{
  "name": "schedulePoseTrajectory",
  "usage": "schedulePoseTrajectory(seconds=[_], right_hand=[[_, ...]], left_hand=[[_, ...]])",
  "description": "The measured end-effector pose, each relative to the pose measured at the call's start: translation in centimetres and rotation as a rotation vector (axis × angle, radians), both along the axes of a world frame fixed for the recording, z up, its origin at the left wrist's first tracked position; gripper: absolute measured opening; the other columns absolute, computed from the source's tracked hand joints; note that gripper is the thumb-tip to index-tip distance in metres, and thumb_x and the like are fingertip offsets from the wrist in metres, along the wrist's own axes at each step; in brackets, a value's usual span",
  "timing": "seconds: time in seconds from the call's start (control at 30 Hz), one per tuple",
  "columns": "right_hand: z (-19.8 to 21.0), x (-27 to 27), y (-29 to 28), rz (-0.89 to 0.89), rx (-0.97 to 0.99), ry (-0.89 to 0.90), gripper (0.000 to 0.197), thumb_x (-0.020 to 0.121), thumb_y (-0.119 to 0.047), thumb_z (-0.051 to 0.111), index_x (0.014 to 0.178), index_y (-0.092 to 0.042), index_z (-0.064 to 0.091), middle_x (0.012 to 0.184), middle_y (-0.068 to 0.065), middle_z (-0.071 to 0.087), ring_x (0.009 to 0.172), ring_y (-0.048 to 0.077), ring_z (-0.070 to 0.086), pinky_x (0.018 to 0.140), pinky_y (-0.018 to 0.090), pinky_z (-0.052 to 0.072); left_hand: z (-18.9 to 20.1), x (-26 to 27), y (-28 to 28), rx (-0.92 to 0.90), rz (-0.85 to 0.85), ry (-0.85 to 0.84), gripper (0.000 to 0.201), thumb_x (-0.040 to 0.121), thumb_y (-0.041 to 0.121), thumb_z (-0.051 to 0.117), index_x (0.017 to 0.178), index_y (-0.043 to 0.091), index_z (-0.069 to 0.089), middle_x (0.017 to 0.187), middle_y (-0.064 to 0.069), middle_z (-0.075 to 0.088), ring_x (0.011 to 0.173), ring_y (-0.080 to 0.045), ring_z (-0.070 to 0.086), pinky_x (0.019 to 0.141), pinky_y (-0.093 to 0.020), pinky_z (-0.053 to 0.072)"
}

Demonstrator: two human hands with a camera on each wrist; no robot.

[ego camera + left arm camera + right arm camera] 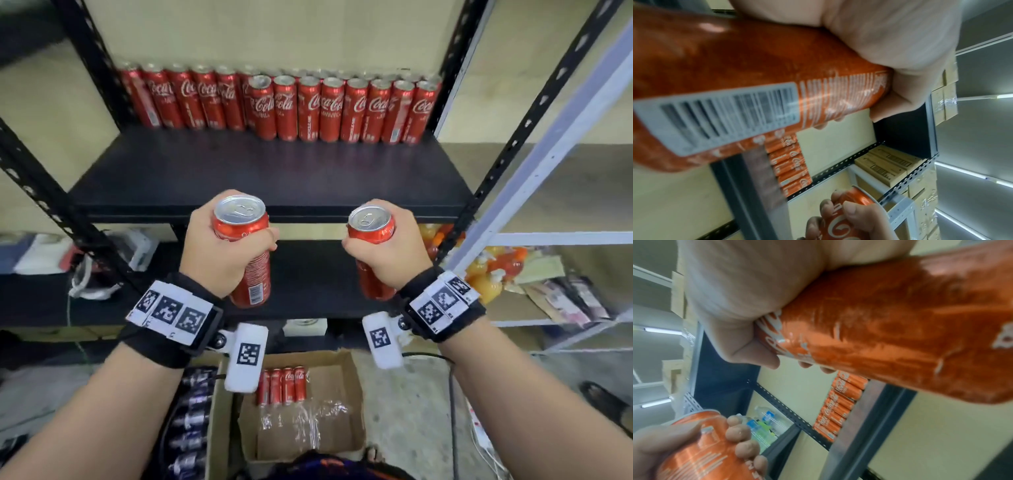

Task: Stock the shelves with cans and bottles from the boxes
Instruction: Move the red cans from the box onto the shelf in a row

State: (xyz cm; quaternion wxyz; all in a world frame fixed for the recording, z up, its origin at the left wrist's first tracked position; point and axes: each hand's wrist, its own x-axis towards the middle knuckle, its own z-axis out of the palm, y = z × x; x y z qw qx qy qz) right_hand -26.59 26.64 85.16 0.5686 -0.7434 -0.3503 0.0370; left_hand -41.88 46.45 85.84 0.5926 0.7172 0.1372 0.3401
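My left hand [226,246] grips a tall red cola can [245,240] upright, just in front of the black shelf's [267,178] front edge. A second red can [371,233] is held the same way by my right hand [390,246]. The left wrist view shows the left can [756,81] up close with its barcode, fingers [890,56] wrapped round it; the right wrist view shows the right can [890,329] inside the curled fingers [748,296]. Rows of red cans [291,106] stand at the back of the shelf. A cardboard box [346,411] on the floor holds several more cans [284,385].
Black perforated uprights [527,130] frame the shelf. A lower black shelf [308,284] sits behind my hands. A white rack [555,236] to the right holds orange bottles [489,274]. Dark cans [191,421] fill a box at lower left. A cable [452,411] runs over the floor.
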Motion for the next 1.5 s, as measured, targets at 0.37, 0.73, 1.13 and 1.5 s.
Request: schedulePoseTrajectory(seconds=[0.37,0.73,1.13,1.5], right_hand=[[7.5,-0.6,6.6,-0.078,0.226,-0.094,0.023,0.066,-0.007,0.081,0.084,-0.009,0.066,0.077,0.008,0.07,0.068,0.018,0.067,0.068,0.028,0.056],[6.1,-1.2,13.4,-0.105,0.261,-0.079,0.027,0.073,0.001,0.083,0.083,-0.017,0.065,0.072,-0.005,0.067,0.068,0.013,0.066,0.067,0.026,0.054],[3.6,7.9,21.2,0.174,0.234,-0.071,0.029,0.073,-0.01,0.09,0.088,-0.007,0.065,0.079,-0.004,0.067,0.072,0.008,0.063,0.072,0.02,0.05],[1.1,14.8,27.2,0.382,0.165,0.096,0.035,0.071,-0.014,0.091,0.093,-0.007,0.064,0.09,0.014,0.071,0.085,0.028,0.07,0.081,0.034,0.056]], left_hand=[[7.0,-1.9,8.6,0.083,0.014,-0.12,0.031,0.06,0.026,0.084,0.083,0.02,0.065,0.085,-0.02,0.066,0.082,-0.051,0.065,0.078,-0.067,0.054],[5.8,-3.3,16.0,0.003,0.039,-0.054,0.032,0.054,0.033,0.085,0.079,0.028,0.066,0.085,-0.016,0.07,0.082,-0.043,0.07,0.085,-0.061,0.056],[3.2,3.8,19.7,0.062,0.198,-0.028,0.041,0.054,0.035,0.084,0.085,0.017,0.065,0.088,-0.015,0.072,0.087,-0.037,0.069,0.088,-0.053,0.057],[1.2,13.2,20.2,0.045,0.274,0.116,0.039,0.06,0.031,0.088,0.091,0.026,0.065,0.093,-0.004,0.074,0.091,-0.022,0.072,0.093,-0.048,0.057]])
